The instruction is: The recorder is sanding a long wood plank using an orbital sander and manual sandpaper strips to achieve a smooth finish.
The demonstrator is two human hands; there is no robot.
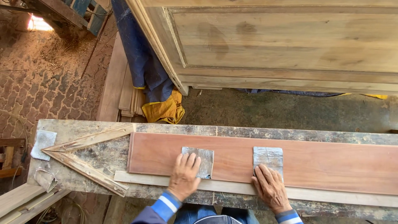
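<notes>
My workbench (248,132) is a long, worn timber surface, grey and paint-stained, running across in front of me. Directly on it lie a reddish-brown board (323,164), a pale wood strip (331,194) touching that board's near edge, and a V-shaped stop (85,159) of two battens meeting the board's left end. A loose grey sandpaper sheet (42,144) lies at the bench's far left corner, a curled scrap (45,179) nearer me.

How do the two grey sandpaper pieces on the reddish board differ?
The left sandpaper lies under the left hand, whose fingers cover its left part; the right sandpaper is pressed only at its lower edge by the right hand, so most of it shows. The left one sits slightly lower and tilted; the right one sits squarer. Both are grey, roughly square, lying flat on the board.
</notes>
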